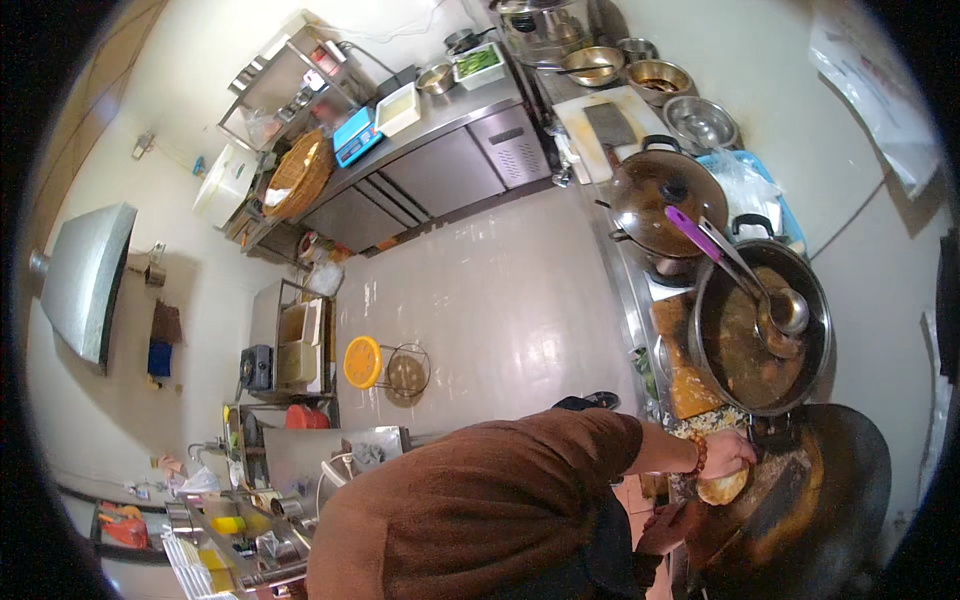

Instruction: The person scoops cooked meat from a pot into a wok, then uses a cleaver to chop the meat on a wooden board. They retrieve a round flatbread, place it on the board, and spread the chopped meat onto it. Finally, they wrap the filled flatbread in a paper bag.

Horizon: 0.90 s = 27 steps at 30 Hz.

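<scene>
My left hand (pixel 726 454), with a beaded bracelet at the wrist, is closed on the upper edge of a round, browned flatbread (pixel 722 487). It is beside the handle of a large stockpot (pixel 823 337) and over the near edge of a big dark wok (pixel 817 510). My right hand (pixel 666 527) is lower, in shadow near the bread's lower left side; its fingers are too dark to read. A steel ladle (pixel 787 311) and a purple-handled ladle (pixel 694 232) rest in the stockpot, which holds brown liquid. Chopped food (pixel 709 421) lies left of the stockpot.
A wooden board (pixel 682 367) lies beside the stockpot. Beyond it stand a lidded pot (pixel 667 202), a cutting board (pixel 581 127) with a cleaver (pixel 609 124), and metal bowls (pixel 701 124). A yellow stool (pixel 362 362) stands on the floor behind me; a steel counter (pixel 442 161) lines another wall.
</scene>
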{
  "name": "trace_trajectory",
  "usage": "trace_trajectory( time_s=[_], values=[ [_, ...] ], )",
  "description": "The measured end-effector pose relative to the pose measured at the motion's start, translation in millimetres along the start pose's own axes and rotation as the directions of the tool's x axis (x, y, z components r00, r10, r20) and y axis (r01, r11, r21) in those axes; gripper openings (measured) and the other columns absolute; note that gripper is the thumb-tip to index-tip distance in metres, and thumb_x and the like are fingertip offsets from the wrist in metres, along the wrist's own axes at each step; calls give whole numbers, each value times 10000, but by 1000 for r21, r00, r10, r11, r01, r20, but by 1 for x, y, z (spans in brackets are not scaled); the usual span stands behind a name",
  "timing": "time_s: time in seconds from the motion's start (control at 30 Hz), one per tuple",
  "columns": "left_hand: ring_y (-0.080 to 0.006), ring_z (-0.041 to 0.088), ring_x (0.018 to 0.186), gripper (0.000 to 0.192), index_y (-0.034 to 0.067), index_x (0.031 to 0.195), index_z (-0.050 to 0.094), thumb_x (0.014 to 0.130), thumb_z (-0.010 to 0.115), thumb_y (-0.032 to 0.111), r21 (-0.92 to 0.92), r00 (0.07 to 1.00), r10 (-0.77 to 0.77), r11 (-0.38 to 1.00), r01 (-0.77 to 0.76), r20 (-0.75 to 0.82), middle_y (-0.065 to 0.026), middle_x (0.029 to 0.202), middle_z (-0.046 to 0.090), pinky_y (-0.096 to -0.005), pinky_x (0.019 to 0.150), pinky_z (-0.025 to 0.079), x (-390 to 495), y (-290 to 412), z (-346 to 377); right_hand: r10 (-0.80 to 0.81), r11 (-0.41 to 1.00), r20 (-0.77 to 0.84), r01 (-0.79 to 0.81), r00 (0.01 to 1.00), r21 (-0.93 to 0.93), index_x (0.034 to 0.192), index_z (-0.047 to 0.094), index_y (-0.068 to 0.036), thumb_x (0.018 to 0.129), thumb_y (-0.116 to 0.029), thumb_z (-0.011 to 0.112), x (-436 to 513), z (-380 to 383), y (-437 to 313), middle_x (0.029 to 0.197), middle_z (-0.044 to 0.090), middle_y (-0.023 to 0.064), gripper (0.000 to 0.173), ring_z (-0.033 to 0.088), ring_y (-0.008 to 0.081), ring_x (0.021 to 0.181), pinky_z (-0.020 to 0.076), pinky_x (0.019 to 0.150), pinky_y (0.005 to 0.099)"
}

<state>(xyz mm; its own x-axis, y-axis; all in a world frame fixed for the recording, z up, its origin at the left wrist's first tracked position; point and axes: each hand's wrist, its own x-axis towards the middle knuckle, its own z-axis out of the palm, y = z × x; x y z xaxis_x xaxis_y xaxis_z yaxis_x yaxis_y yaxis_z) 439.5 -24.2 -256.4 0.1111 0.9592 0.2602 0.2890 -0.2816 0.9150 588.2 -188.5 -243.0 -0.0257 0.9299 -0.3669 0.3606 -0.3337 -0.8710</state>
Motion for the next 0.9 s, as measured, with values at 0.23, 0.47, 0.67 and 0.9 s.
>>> trace_trajectory(
  time_s=[0.23, 0.47, 0.67, 0.9],
  values=[
    [-312, 629, 1152, 609, 48, 1384, 579, 844, 784, 243, -40, 985, 50, 998, -44, 167, -184, 1257, 647, -460, 977, 521, -33, 0, -39, -7, 978, 134, 35, 991, -206, 1276, 683, -21, 1031, -293, 629, 5, -67, -86, 1135, 736, 169, 370, 676, 215, 1038, 509, 959, 358],
    [-368, 415, 1456, 943, 144, 1582, 391, 757, 846, 187, 347, 735, 138, 813, -467, 664, -153, 1658, 328, -508, 1125, 434, 22, 67, -94, -72, 961, 207, 123, 976, -247, 1284, 670, 19, 1003, -258, 675, 46, -93, -63, 1154, 729, 160, 394, 684, 214, 1039, 536, 916, 372],
    [-395, 356, 1500, 983, 152, 1573, 396, 721, 881, 228, 340, 642, 75, 798, -498, 763, -165, 1637, 357, -457, 1157, 440, 43, 72, -86, -142, 963, 50, 149, 989, -224, 1263, 675, 10, 978, -259, 695, 21, -69, -43, 1133, 726, 194, 392, 691, 303, 1032, 543, 918, 408],
    [-424, 376, 1469, 1069, 131, 1582, 380, 668, 924, 237, 399, 655, 46, 760, -513, 754, -176, 1621, 374, -466, 1201, 391, 39, 63, -78, 95, 994, -153, -84, 984, 75, 1310, 647, -12, 986, -224, 681, -32, -5, -30, 1101, 716, 206, 390, 693, 279, 1015, 540, 902, 385]
  ],
)
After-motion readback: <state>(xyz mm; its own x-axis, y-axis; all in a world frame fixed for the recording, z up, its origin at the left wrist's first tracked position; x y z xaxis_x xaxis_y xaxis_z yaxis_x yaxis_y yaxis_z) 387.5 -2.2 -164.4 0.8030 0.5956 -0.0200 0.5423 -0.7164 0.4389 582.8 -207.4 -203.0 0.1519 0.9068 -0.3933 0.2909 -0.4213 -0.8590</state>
